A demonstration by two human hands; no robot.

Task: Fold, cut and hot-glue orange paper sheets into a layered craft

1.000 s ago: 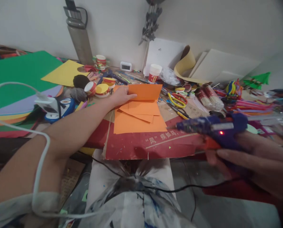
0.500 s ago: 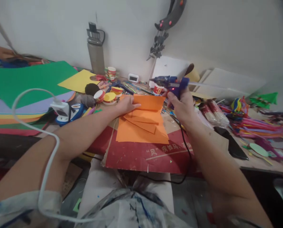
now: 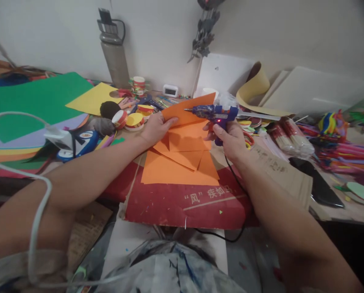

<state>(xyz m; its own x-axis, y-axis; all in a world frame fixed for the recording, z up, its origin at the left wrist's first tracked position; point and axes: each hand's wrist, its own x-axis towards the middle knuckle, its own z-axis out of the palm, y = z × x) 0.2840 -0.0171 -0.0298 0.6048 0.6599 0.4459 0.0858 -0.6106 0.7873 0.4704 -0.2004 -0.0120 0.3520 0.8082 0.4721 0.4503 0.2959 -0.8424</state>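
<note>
My left hand [image 3: 158, 127] pinches the left end of an orange paper strip [image 3: 182, 109], which is lifted and tilted up to the right. In my right hand [image 3: 229, 136] is a blue glue gun [image 3: 214, 112] with a red light lit; its nozzle points left, over the face of the strip. Whether the tip touches the paper I cannot tell. Beneath lie more pieces of orange paper [image 3: 169, 173], overlapping on a red cardboard sheet [image 3: 169, 209]. A clear glue stick juts from the back of the gun, and its black cord [image 3: 232, 173] hangs down past the cardboard.
Paper cups [image 3: 134, 121] and a grey bottle [image 3: 113, 57] stand at the back left. Coloured sheets [image 3: 41, 101] and a white plug [image 3: 59, 138] on a cable lie left. To the right are a black phone [image 3: 317, 183], brown cardboard [image 3: 279, 171] and bundled sticks [image 3: 294, 136].
My right hand has brought the glue gun from the lower right up over the table, then down to the orange strip. My left hand has raised and tilted the strip.
</note>
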